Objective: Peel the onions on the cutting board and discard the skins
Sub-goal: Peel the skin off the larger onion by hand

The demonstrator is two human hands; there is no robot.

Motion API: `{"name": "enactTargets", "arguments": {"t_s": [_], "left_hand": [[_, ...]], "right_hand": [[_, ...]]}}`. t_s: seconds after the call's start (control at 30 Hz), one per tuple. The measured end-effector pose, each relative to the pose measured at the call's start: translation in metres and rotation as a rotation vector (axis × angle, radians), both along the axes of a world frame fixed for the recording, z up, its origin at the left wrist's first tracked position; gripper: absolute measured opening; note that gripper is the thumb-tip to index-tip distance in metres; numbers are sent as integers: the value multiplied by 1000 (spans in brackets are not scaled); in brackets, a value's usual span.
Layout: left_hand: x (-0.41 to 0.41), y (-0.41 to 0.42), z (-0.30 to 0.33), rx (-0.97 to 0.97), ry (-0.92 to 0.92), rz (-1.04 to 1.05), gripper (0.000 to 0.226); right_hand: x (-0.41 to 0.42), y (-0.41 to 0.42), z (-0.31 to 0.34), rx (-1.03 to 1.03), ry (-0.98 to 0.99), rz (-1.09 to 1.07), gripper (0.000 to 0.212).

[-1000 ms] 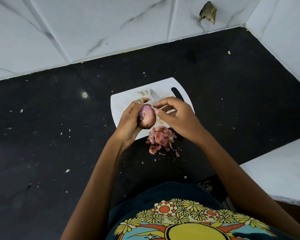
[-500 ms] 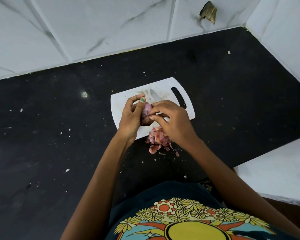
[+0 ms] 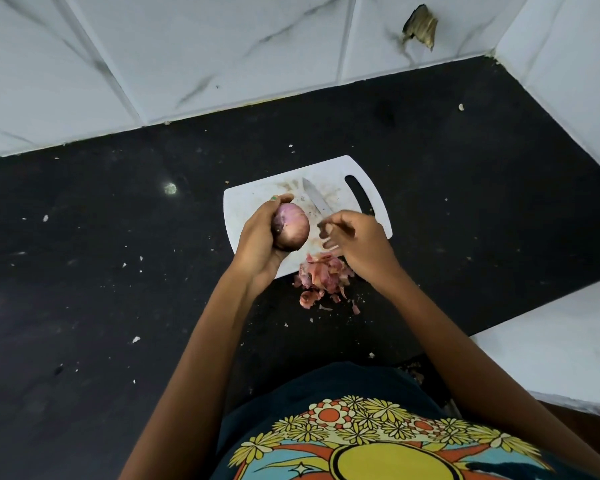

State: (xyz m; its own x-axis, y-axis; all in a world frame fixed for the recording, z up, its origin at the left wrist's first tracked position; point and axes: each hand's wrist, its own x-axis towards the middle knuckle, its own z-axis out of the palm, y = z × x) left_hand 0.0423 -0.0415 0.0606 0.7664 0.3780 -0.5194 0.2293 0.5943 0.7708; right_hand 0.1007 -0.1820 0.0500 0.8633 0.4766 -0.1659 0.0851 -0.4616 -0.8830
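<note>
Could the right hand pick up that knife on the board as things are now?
Probably yes. The right hand hovers just beside the knife on the cutting board, and nothing lies between them. Its fingers are blurred, so I cannot tell whether they hold a bit of skin.

A: Clothing? Sleeves?
B: Dark navy shirt [image 3: 329,386]. No sleeves in view, both forearms bare.
A: Print?
B: Yellow sun [image 3: 392,462] low on the shirt, yellow flowers above it, orange and turquoise bands. Left thumbnail [image 3: 274,198] painted green.
</note>
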Motion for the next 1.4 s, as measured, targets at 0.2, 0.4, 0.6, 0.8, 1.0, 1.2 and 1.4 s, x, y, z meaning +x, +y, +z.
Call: {"name": "enactTargets", "arguments": {"t_s": [0.2,0.4,0.6,0.8,1.0,1.2,1.4], "left_hand": [[1,2,-1,-118,-9,35,21],[3,-3,-5,-131,-77,47,19],[0,-8,-5,27,-17,-164,30],[1,-15,-5,84,11,-125,32],[2,-20,-2,138,-23,-132,29],[1,-23,-6,122,-44,-113,31],[1,-24,-5,92,-33,-96,29]], "right_hand": [[-4,-5,0,-160,-93,72,10],[-8,6,19,120,165,74,30],[-8,10,19,79,-47,32,34],[-9,14,20,41,-166,0,29],[-14,18,20,10,-167,-80,26],[-11,16,23,-33,-176,-40,25],[-3,9,23,-44,-165,-2,22]]}}
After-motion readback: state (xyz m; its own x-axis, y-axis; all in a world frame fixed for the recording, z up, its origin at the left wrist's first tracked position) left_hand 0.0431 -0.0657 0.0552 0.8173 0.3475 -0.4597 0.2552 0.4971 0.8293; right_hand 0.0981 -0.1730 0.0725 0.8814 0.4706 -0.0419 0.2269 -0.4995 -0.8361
